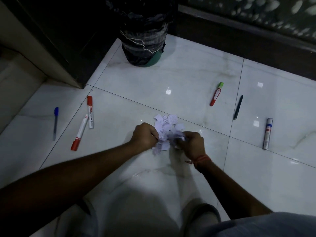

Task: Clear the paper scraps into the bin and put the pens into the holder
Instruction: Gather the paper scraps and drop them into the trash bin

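A heap of torn paper scraps lies on the white floor tiles in the middle. My left hand and my right hand are both down on the near side of the heap, fingers closed around bunches of scraps. A bin lined with a black bag stands at the back. Pens lie scattered: a blue pen, two red markers on the left, a red pen with green cap, a dark pen and a blue-banded marker on the right. No pen holder is in view.
A dark cabinet stands at the back left beside the bin. A dark skirting and patterned wall run along the back right. My knees and feet fill the bottom of the view.
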